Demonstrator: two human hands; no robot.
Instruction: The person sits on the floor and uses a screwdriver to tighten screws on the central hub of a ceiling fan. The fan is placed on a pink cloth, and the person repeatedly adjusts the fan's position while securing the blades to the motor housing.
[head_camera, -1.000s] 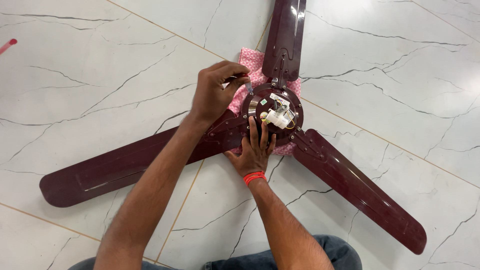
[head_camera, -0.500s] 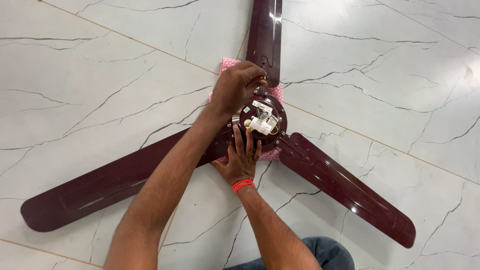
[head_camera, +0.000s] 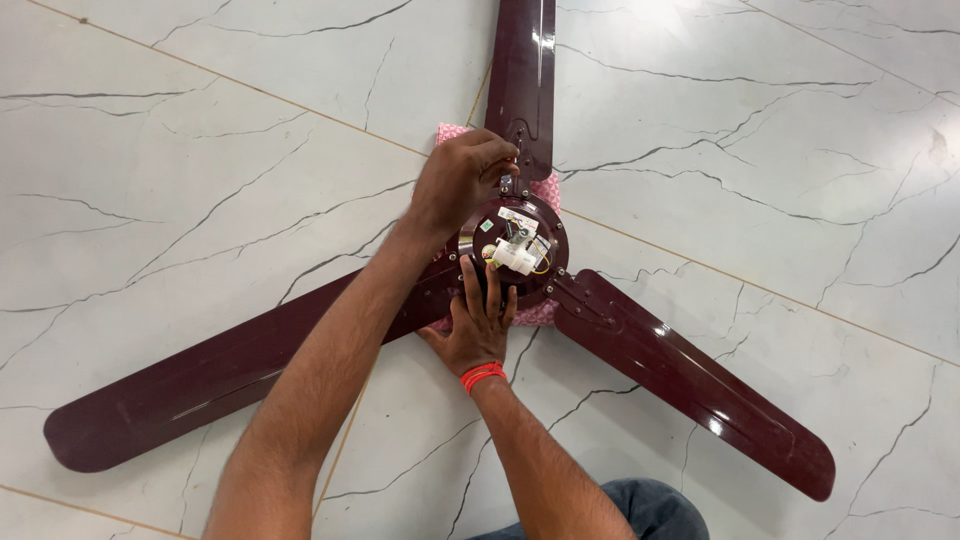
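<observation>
Both our hands had shifted: the left hand now pinched a small fastener at the ceiling fan hub on the floor, while the right hand pressed spread fingers against its rim.

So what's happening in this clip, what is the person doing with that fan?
A person is working on a maroon ceiling fan that lies on a marble floor, its hub resting on a pink cloth. The left hand pinches something small at the root of the top blade; what it is cannot be made out. The right hand lies flat against the hub's near edge.
</observation>
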